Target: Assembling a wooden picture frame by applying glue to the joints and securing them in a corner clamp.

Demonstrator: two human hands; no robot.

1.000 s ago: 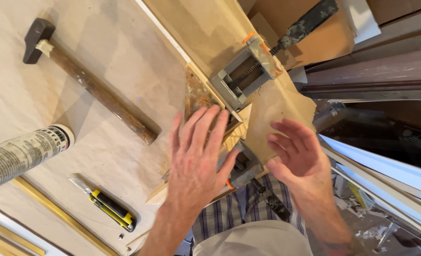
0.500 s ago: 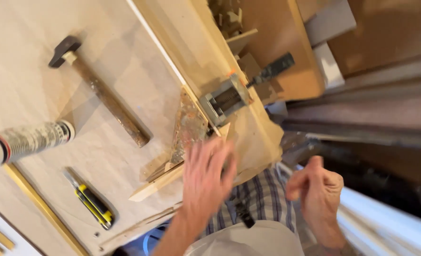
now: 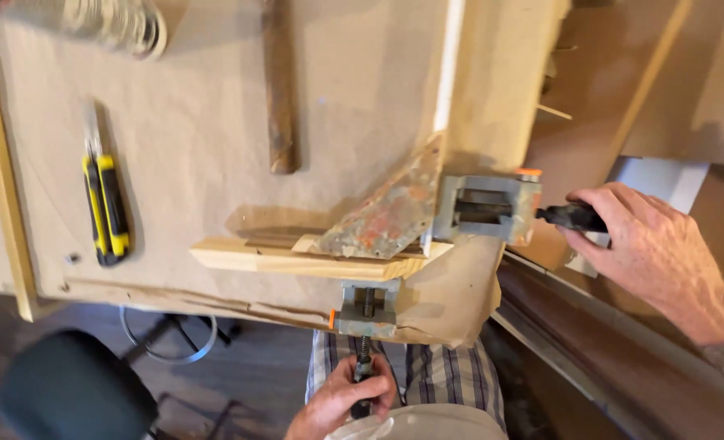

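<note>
Paper-covered workbench (image 3: pixel 215 163): my left hand (image 3: pixel 342 401) and right hand (image 3: pixel 647 244) are closed on the rigid, heavy-looking corner clamp's (image 3: pixel 427 236) screw handles, at 6 and 3 o'clock.

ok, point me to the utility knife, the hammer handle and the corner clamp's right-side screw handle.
utility knife (image 3: pixel 106 213), head view, middle of its yellow and black body.
hammer handle (image 3: pixel 280 90), head view, mid-length of the wooden shaft.
screw handle (image 3: pixel 572 216), head view, black grip just ahead of the right hand (image 3: pixel 651 244).
</note>
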